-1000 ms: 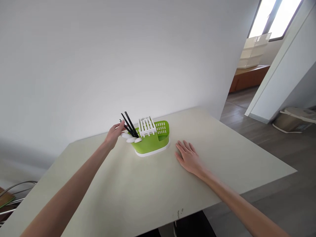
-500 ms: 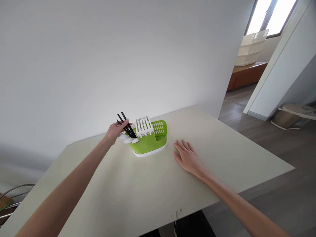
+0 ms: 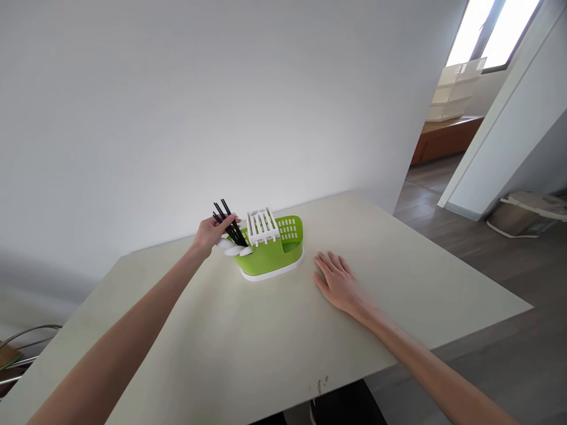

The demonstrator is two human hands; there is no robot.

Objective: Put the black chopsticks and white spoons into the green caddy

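Note:
A green utensil basket [image 3: 266,260] with a white base and a white slotted rack [image 3: 263,226] stands on the pale table [image 3: 248,342] near the wall. Several black chopsticks [image 3: 232,227] lean out of its left end, lower ends inside the basket. My left hand [image 3: 211,232] has its fingers closed around their upper part. White spoons [image 3: 234,250] stick out over the basket's left rim below that hand. My right hand [image 3: 337,282] lies flat on the table to the right of the basket, fingers spread, touching nothing but the tabletop.
A white wall [image 3: 212,118] rises right behind the table. At the lower left are curved metal bars [image 3: 33,333]. A black seat [image 3: 349,407] shows under the front edge. On the floor at right sits a bin-like container [image 3: 522,215].
The view has shifted slightly, so the basket appears a little further right. The chopsticks stand slightly closer together in my left hand. My right hand stays flat on the table.

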